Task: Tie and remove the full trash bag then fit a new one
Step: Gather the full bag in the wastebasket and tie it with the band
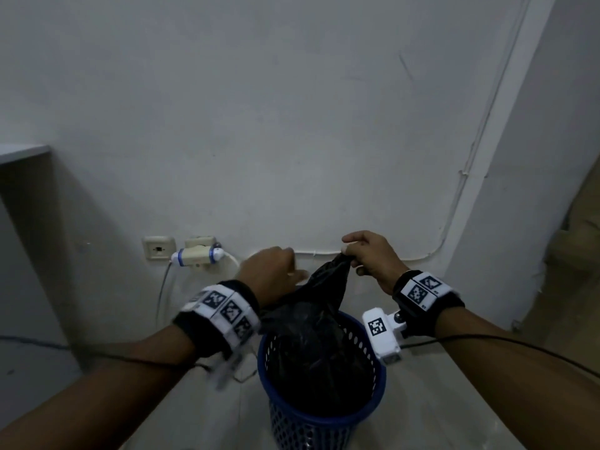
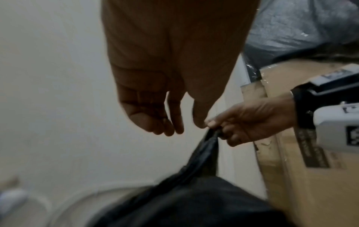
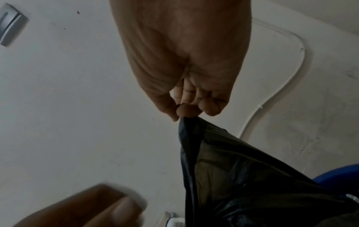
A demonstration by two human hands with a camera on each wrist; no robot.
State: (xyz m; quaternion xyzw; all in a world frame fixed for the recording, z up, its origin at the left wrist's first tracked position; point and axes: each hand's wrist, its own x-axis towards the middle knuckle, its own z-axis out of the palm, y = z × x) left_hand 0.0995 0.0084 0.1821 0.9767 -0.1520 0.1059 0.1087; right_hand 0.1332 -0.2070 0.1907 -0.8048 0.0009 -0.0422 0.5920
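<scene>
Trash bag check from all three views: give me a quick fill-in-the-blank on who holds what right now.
1. The gathered top of the black trash bag is pinched by the ____ hand.
2. The bag still sits inside the ____ basket.
3. The left hand holds ____.
4. The white cable runs along the ____.

Missing words: right; blue; nothing; wall

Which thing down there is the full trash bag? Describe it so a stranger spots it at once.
Look at the foot of the white wall, where a blue mesh bin stands on the floor. The black trash bag fills it, its gathered top pinched by the right hand. It is the only glossy black plastic there.
</scene>
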